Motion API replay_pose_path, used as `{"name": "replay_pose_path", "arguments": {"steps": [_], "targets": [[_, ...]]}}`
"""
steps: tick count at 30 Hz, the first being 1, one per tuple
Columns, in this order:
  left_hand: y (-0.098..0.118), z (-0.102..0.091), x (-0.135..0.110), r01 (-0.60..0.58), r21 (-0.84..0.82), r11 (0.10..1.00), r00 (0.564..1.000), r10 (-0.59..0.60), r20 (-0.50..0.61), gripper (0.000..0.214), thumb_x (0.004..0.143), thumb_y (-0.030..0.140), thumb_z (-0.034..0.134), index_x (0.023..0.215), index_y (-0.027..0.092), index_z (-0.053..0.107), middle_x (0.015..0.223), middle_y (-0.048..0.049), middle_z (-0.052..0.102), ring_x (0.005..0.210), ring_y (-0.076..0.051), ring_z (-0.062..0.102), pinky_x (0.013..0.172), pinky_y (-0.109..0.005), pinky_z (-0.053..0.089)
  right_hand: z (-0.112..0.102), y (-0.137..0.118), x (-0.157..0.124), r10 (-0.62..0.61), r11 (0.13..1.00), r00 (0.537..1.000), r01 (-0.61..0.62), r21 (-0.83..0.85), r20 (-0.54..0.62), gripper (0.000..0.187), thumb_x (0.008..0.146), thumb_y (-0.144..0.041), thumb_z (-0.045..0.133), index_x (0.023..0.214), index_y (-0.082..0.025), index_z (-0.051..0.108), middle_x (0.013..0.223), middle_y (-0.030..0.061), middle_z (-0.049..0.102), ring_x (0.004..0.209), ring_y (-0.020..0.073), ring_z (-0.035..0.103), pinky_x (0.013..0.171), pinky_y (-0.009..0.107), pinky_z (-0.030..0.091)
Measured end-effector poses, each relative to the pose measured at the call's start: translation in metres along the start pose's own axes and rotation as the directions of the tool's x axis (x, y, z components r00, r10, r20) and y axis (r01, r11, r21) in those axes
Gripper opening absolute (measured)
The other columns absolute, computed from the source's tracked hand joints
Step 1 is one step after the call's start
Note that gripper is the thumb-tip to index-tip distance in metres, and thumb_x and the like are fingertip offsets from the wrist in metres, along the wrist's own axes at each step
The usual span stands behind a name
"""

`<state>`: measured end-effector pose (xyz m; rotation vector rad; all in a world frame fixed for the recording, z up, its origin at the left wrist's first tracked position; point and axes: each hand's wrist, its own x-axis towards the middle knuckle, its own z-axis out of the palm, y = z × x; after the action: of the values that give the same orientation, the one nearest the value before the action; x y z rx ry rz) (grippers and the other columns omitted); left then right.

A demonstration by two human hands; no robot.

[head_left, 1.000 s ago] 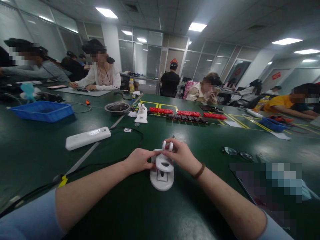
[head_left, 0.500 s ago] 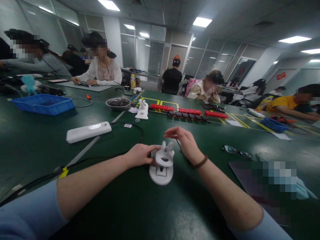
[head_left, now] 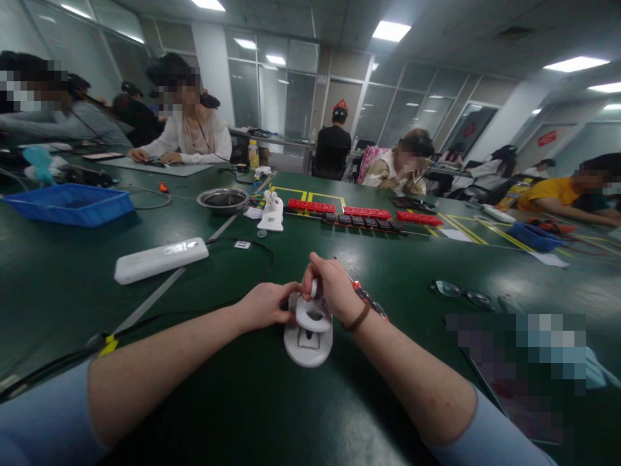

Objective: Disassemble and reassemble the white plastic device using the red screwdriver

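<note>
A small white plastic stand with an oval base sits on the green table in front of me. My left hand rests against its left side, fingers curled onto it. My right hand is closed over the two upright prongs at the stand's top. A thin red and black tool lies on the table just behind my right wrist.
A white power strip with a black cable lies to the left, a blue bin and a metal bowl beyond it. A second white stand, red and black part rows and eyeglasses lie further off. Several people sit around the table.
My right hand left the stand's top, lifted open above it half a second ago, and has come back down closed over the prongs. My left hand stayed on the stand.
</note>
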<state>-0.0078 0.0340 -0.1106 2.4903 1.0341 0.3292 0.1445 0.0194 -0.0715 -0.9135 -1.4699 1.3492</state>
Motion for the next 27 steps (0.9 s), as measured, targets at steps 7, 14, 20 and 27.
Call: {"name": "replay_pose_path", "arguments": {"steps": [7, 14, 20, 27], "targets": [[-0.003, 0.002, 0.001, 0.0, -0.012, 1.0, 1.0, 0.0, -0.003, 0.032, 0.069, 0.033, 0.054, 0.097, 0.018, 0.049, 0.06, 0.0034, 0.05, 0.052, -0.013, 0.048, 0.05, -0.022, 0.029, -0.001, 0.001, 0.002, 0.022, 1.0, 1.0, -0.022, -0.014, 0.009, 0.046, 0.073, -0.047, 0.039, 0.041, -0.015, 0.05, 0.037, 0.0013, 0.047, 0.037, 0.009, 0.043, 0.042, 0.02, 0.033], [-0.008, 0.003, 0.002, -0.042, -0.054, 0.998, 0.999, 0.042, 0.008, 0.041, 0.071, 0.046, 0.052, 0.1, 0.017, 0.047, 0.06, 0.003, 0.049, 0.051, -0.013, 0.046, 0.05, -0.022, 0.028, -0.001, -0.003, 0.001, 0.05, 0.999, 0.998, -0.049, -0.015, 0.027, 0.044, 0.072, -0.045, 0.038, 0.042, -0.015, 0.049, 0.037, 0.0011, 0.047, 0.037, 0.0089, 0.043, 0.043, 0.02, 0.034], [-0.017, 0.002, -0.002, -0.189, -0.308, 0.932, 0.98, 0.161, -0.114, 0.085, 0.067, 0.076, 0.007, 0.111, 0.013, 0.044, 0.053, 0.0026, 0.041, 0.047, -0.011, 0.036, 0.048, -0.023, 0.025, -0.001, -0.002, 0.001, 0.069, 0.997, 0.997, -0.069, -0.016, 0.033, 0.043, 0.072, -0.045, 0.039, 0.043, -0.015, 0.049, 0.037, 0.001, 0.048, 0.035, 0.0084, 0.042, 0.04, 0.019, 0.031], [-0.023, 0.01, 0.0, -0.092, -0.614, 0.784, 0.969, -0.071, -0.235, 0.088, 0.064, 0.078, 0.01, 0.103, 0.01, 0.05, 0.04, 0.0068, 0.029, 0.038, -0.009, 0.026, 0.042, -0.022, 0.019, -0.001, -0.004, -0.002, 0.047, 0.998, 0.998, -0.044, -0.047, 0.053, 0.041, 0.071, -0.045, 0.039, 0.044, -0.016, 0.048, 0.038, 0.0007, 0.048, 0.036, 0.0092, 0.043, 0.041, 0.02, 0.034]]}}
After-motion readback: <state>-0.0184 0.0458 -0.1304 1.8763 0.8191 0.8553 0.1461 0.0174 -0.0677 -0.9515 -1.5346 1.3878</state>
